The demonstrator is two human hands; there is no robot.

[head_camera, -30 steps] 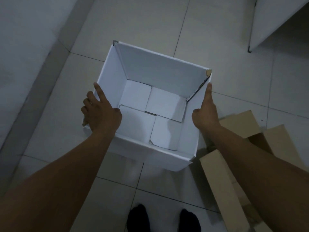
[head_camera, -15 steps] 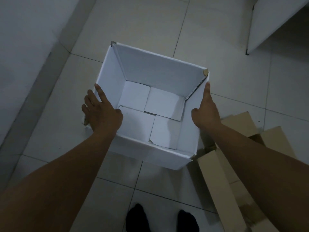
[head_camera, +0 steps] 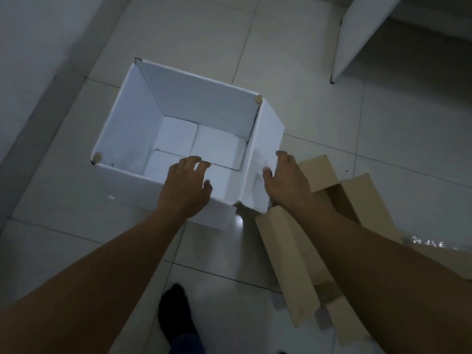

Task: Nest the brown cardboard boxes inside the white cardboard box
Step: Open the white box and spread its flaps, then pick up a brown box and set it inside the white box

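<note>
The white cardboard box (head_camera: 127,185) stands open and empty on the tiled floor, only its folded bottom flaps showing inside. My left hand (head_camera: 187,183) hovers over the box's near rim with fingers spread, holding nothing. My right hand (head_camera: 287,178) lies against the outside of the box's right wall, fingers apart. A brown cardboard box (head_camera: 288,254) lies on the floor to the right of the white box, its flaps open, partly hidden under my right forearm.
A white furniture panel (head_camera: 357,34) stands at the back right. A grey wall with its baseboard (head_camera: 51,80) runs along the left. My dark-socked foot (head_camera: 176,312) is on the tiles just in front of the white box.
My left hand left the box's left wall and moved right, over the near rim. My right hand slid down and back along the right wall. The view shifted left and nearer.
</note>
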